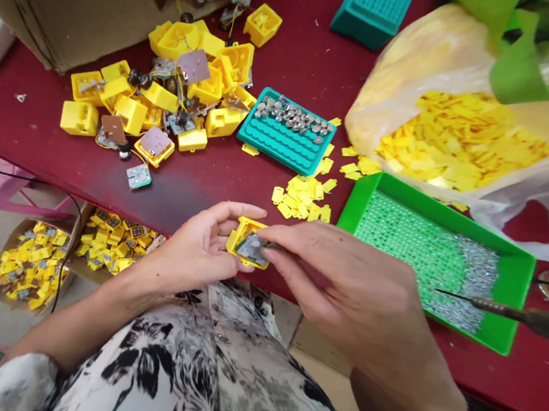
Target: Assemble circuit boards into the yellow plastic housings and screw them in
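Near the table's front edge, my left hand (200, 243) holds a small open yellow plastic case (233, 240) between thumb and fingers. A grey-green circuit board (251, 246) sits tilted partly inside the case. Thumb and forefinger of my right hand (345, 277) pinch the board's right side, and their tips cover that edge. Just beyond my hands lies a pile of flat yellow plastic pieces (300, 197). Further back, a teal ridged tray (275, 140) carries many button cells (295, 116).
Yellow cases with wired boards (168, 96) are heaped at the left by a cardboard box (78, 15). On the right stand a green tray (514, 288) of screws, a screwdriver-like tool (506, 310) and a bag of yellow pieces (462, 142). Filled boxes (30, 262) stand below left.
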A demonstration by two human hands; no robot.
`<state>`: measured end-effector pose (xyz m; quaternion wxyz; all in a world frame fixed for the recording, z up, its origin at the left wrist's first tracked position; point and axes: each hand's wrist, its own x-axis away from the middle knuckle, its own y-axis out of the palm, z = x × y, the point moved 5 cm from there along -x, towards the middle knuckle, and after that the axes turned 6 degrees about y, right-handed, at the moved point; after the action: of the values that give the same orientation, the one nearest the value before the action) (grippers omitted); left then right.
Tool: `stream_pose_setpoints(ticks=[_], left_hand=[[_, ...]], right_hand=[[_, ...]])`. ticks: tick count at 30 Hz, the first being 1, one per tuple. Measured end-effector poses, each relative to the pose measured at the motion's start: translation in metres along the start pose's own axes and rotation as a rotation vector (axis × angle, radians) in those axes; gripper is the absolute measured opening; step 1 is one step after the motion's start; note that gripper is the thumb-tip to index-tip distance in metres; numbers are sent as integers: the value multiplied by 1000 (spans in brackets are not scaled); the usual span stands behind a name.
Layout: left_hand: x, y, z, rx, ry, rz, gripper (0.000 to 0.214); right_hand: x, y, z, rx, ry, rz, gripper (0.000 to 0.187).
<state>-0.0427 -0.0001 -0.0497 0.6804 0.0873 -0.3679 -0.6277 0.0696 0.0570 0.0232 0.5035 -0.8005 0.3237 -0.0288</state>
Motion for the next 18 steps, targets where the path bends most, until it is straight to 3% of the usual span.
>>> stream_pose_setpoints(ticks=[10,18], left_hand=[[6,3,2,10,13,35,34],[4,2,1,72,43,110,32]], right_hand=[[-3,0,2,15,3,-23,19],[3,-1,10,6,33,101,17]])
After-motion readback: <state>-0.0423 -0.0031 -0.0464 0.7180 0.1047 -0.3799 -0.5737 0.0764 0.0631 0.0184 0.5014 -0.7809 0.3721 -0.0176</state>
